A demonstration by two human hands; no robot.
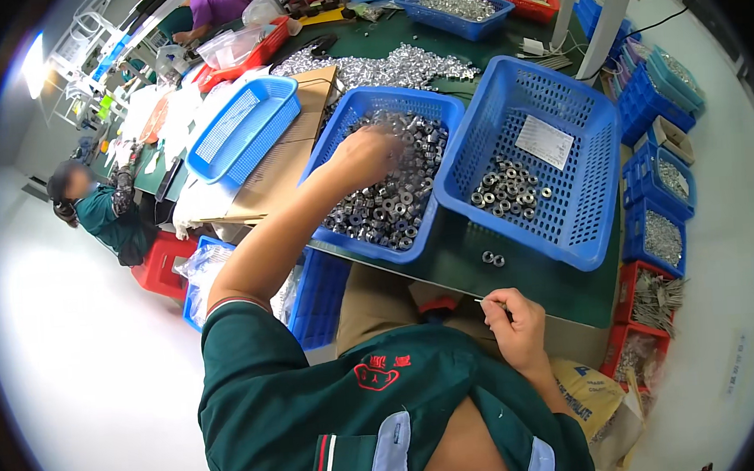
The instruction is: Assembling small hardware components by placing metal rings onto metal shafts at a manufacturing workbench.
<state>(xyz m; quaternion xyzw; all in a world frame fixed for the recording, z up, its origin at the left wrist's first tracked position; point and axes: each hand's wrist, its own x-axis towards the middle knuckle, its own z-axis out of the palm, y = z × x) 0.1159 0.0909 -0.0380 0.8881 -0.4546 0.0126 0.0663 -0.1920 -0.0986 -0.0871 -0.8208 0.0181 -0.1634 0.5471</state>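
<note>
My left hand (pixel 370 156) reaches over the blue perforated basket (pixel 342 110), which holds a heap of dark and silvery metal nut-like rings (pixel 392 207). Motion smears its fingers, so their closing cannot be told. Close to the table's front edge, my right hand (pixel 517 324) is closed in a pinch. A thin, short, pale rod-like piece (pixel 481 300) sticks out from its fingertips. To the right stands a larger blue basket (pixel 597 127) with a smaller group of similar rings (pixel 508 191) and a white paper label (pixel 545 141). Two loose rings (pixel 492 259) lie on the green tabletop (pixel 448 261) before it.
A shallow blue basket (pixel 275 93) rests on cardboard (pixel 308 127) at the left. Many shiny small parts (pixel 384 67) cover the table behind. Blue and red bins (pixel 652 219) line the right side. Another person (pixel 103 209) sits at the far left, near a red stool (pixel 167 264).
</note>
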